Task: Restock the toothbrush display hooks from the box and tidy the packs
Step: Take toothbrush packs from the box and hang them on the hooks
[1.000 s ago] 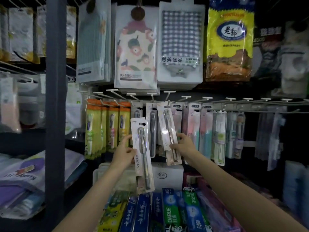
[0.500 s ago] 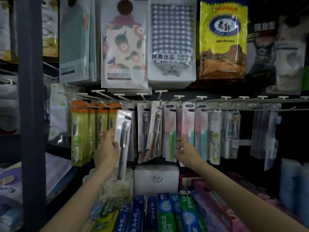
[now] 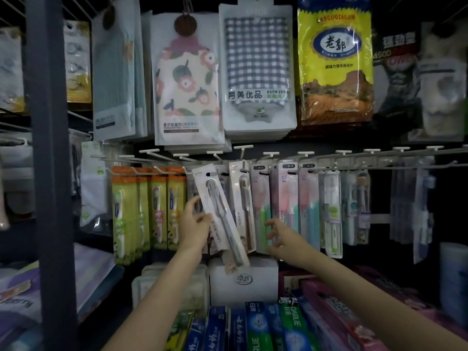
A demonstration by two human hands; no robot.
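Left hand [image 3: 195,228] holds one grey toothbrush pack [image 3: 219,214] tilted before hooks [image 3: 243,150]. Right hand [image 3: 281,236] fingers spread, apparently touching pink-green packs [image 3: 286,198], four counted. Four orange packs [image 3: 149,209] left; far-right packs blurred.

Checked towel pack [image 3: 257,72], up right of our grips: we read "BATH TOWEL"
Green toothpaste box [image 3: 295,325], below them: we read "DARLIE"
Dark pack [image 3: 395,54]: "4500"

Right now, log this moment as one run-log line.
left hand: holds white toothbrush pack, tilted, top near hooks | right hand: fingers spread at hanging packs | pack: whether hooked unclear
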